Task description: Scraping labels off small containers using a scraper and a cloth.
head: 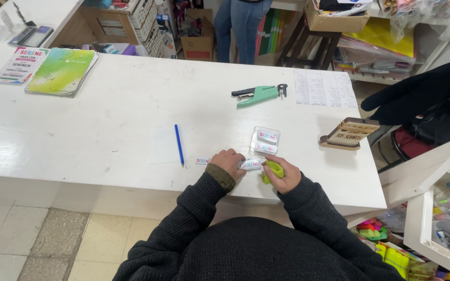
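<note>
at the near edge of the white desk [105, 130], both hands work close together over a small white label strip [251, 164] with coloured lettering. the left hand [228, 162] is curled, fingers closed down on the left end of the strip, while the right hand [282, 174] is closed around a yellow-green object [273, 169], too covered to tell what it is, with its fingertips meeting the strip's right end. just beyond the hands sits a clear plastic box [264, 141] holding more of the same labels, and one loose label [202, 161] lies on the desk just left of the left hand. a blue pen [179, 144] lies further left, pointing away from the edge. further back rest a green hole punch [258, 94] and a printed paper sheet [325, 88]; a brown wooden stamp-like block [349, 133] sits near the right edge. a stack of green booklets [62, 71] lies at the far left.
</note>
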